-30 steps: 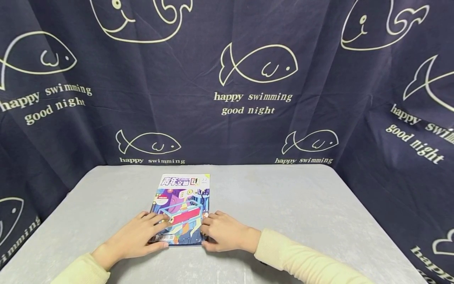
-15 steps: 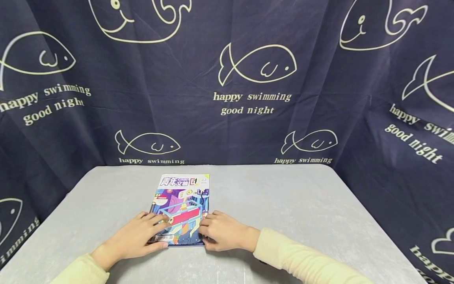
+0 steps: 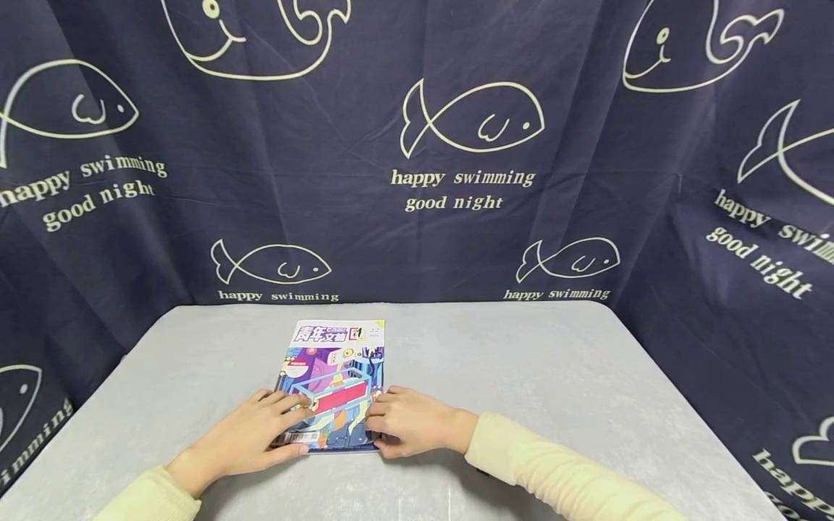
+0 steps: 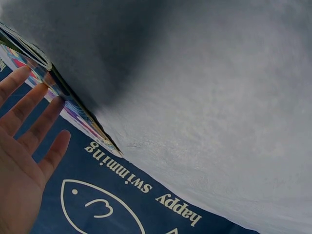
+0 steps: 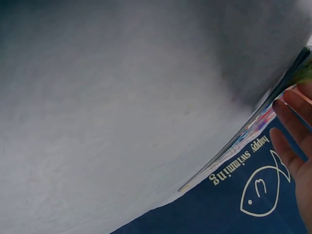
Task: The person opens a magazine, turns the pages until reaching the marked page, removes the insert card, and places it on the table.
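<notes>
A magazine [image 3: 335,376] with a colourful illustrated cover and a white title band lies on the grey table, left of centre. My left hand [image 3: 250,434] rests on its lower left part, fingers spread across the cover and thumb along the bottom edge. At the lower right edge, my right hand [image 3: 417,423] pinches the magazine with curled fingers; its thumb is near the bottom corner. In the left wrist view, the left hand [image 4: 24,126] has its fingertips against the cover. The right wrist view catches only part of the right hand [image 5: 295,126] by the magazine's edge.
The grey tabletop [image 3: 521,376] stretches to both sides and behind the magazine. A dark blue curtain [image 3: 365,181] printed with fish and lettering encloses the back and sides. Cream sleeves [image 3: 547,463] cover both forearms.
My right hand has shifted slightly left at the magazine's lower right edge, its fingertips drawing in closer. My left hand and the magazine stay nearly where they were.
</notes>
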Demonstrator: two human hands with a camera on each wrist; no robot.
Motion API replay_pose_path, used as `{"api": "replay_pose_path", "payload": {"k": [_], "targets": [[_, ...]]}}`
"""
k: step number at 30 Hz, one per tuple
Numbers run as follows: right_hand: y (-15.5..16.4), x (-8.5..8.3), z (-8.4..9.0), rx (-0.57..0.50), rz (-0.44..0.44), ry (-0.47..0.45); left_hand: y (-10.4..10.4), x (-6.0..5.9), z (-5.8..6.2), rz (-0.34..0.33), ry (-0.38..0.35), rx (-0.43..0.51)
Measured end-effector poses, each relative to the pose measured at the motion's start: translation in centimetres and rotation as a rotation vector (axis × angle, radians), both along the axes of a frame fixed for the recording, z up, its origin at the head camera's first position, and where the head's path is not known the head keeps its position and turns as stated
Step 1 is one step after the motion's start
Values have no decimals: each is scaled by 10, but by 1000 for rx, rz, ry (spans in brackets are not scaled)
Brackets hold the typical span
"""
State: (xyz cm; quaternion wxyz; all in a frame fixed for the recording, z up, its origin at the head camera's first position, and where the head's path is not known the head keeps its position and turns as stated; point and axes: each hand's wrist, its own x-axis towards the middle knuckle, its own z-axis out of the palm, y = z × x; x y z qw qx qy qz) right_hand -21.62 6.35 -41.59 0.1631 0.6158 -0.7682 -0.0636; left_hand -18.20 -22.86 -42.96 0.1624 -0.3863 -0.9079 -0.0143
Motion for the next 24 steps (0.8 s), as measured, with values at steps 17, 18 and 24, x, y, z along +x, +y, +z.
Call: {"api": "replay_pose_path", "payload": {"k": [17,18,24], "targets": [[-1,-11,-1,-43,-53,-115,0,0,1,-23,23,17],[-1,-11,-1,-52,-57,-121,0,0,1,-25,27,18],[-3,-13,-1,-113,-79,-137,1,-2,1,-38,55,15]]}}
